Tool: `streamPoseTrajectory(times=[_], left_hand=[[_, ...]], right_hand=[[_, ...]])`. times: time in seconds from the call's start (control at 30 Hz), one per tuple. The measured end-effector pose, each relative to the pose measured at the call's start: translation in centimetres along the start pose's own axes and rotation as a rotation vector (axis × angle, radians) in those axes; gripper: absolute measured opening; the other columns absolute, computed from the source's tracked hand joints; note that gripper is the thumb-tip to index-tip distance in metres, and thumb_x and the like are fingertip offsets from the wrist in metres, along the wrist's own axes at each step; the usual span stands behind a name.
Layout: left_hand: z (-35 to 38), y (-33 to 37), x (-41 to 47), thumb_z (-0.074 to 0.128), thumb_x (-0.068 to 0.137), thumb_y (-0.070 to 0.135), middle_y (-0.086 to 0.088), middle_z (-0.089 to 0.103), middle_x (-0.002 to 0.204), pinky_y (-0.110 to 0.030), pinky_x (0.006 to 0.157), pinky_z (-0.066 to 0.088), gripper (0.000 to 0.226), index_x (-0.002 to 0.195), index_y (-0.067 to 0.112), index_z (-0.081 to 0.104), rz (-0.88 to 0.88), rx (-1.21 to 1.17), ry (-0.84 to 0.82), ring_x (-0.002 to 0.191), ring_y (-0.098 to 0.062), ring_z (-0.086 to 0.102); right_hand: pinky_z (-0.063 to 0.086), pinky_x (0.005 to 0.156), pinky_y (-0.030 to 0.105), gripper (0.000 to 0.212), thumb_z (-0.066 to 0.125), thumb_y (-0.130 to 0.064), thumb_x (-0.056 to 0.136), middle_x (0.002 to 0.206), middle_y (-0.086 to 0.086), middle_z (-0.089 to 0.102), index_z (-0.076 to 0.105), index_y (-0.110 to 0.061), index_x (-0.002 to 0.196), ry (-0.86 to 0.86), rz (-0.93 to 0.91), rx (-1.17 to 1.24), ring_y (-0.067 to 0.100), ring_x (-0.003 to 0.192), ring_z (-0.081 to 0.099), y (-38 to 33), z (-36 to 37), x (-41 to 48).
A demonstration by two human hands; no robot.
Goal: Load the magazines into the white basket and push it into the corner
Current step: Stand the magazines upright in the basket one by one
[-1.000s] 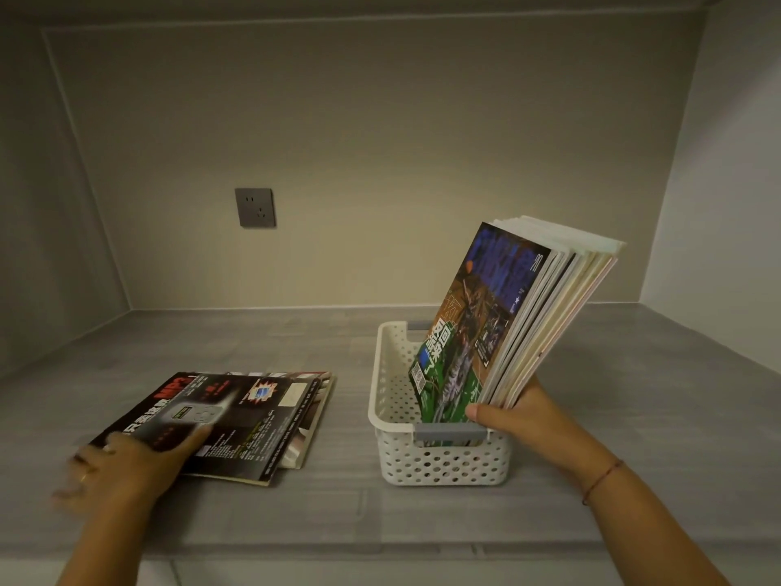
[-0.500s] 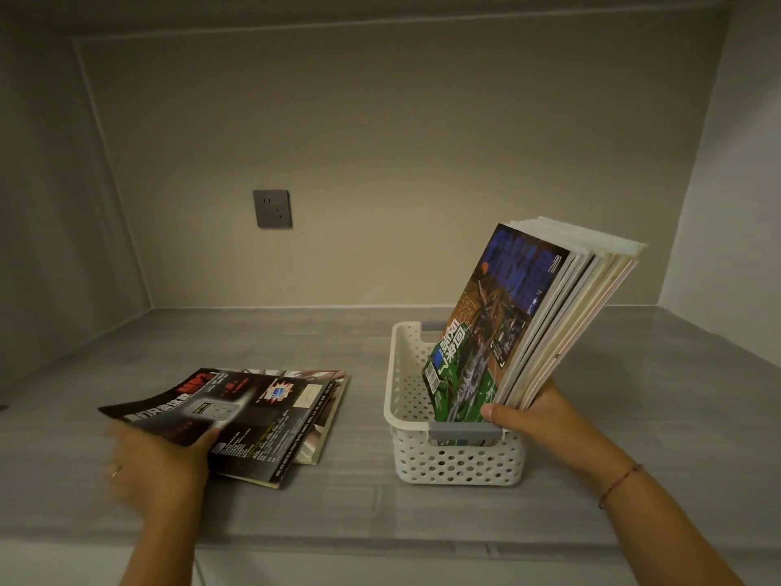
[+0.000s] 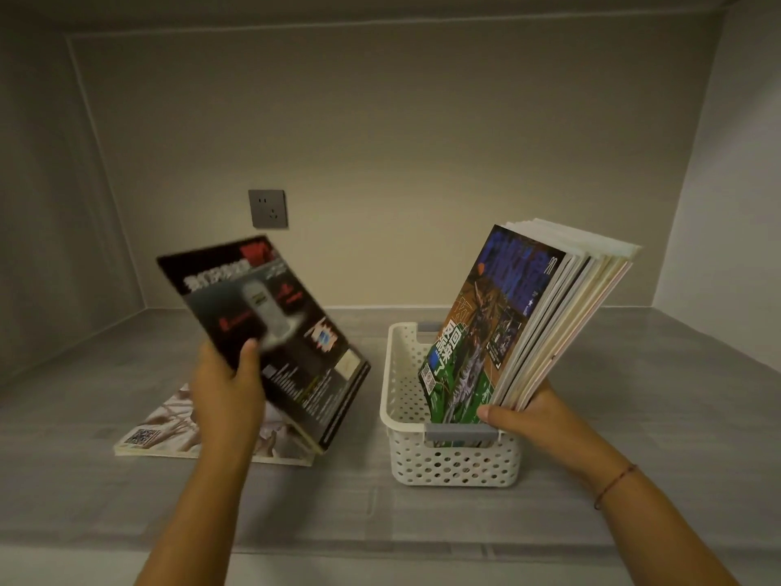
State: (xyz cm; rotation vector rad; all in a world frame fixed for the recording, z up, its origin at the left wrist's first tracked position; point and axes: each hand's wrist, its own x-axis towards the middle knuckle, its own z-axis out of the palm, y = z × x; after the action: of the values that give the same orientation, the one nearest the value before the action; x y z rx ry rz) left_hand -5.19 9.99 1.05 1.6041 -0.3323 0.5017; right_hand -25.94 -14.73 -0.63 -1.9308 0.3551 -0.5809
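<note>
A white perforated basket [image 3: 405, 420] with grey handles stands on the grey shelf, right of centre. Several magazines [image 3: 524, 319] stand in it, leaning to the right, a blue and green cover facing me. My right hand [image 3: 528, 416] grips their lower edge at the basket's near right corner. My left hand [image 3: 230, 382] holds a black magazine [image 3: 270, 332] tilted upright in the air, left of the basket, thumb on its cover. One more pale magazine [image 3: 169, 429] lies flat on the shelf under my left hand.
The shelf [image 3: 634, 480] is an alcove with a back wall and side walls left and right. A grey wall socket [image 3: 267, 208] sits on the back wall. The back corners lie behind the basket on both sides.
My left hand has picked the black magazine off the flat pile and raised it upright. The pale magazine beneath it now shows. My right hand still holds the stack in the basket.
</note>
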Motion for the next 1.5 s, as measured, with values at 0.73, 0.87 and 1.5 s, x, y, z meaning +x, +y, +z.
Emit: streamPoseTrajectory(times=[0.73,0.87,1.5], left_hand=[[10.6,7.0,-8.1,0.054,0.081,0.063,0.006,0.062,0.122,-0.014,0.066,0.038,0.060,0.130,0.028,0.048,0.590,0.265,-0.781,0.092,-0.012,0.062],[9.9,6.7,-8.0,0.050,0.083,0.063,0.000,0.062,0.123,-0.013,0.071,0.043,0.061,0.135,0.032,0.043,0.409,0.151,-1.065,0.093,-0.007,0.058],[7.5,5.7,-6.2,0.047,0.089,0.049,0.020,0.063,0.109,-0.018,0.082,0.053,0.034,0.120,0.037,0.057,0.232,-0.023,-1.006,0.098,0.004,0.061]], right_hand=[[0.047,0.074,0.007,0.060,0.067,0.008,0.073,0.108,-0.012,0.062,0.051,-0.025,0.120,-0.030,-0.190,0.031,-0.006,0.097,0.060,-0.7,0.1,-0.3],[0.051,0.072,0.013,0.055,0.066,0.012,0.073,0.104,-0.006,0.067,0.056,-0.026,0.111,-0.038,-0.220,0.044,0.005,0.095,0.065,-0.8,0.0,-0.2],[0.047,0.072,0.005,0.055,0.073,-0.010,0.074,0.108,-0.015,0.063,0.051,-0.027,0.121,-0.036,-0.101,0.069,-0.009,0.096,0.060,-0.1,-0.1,-0.2]])
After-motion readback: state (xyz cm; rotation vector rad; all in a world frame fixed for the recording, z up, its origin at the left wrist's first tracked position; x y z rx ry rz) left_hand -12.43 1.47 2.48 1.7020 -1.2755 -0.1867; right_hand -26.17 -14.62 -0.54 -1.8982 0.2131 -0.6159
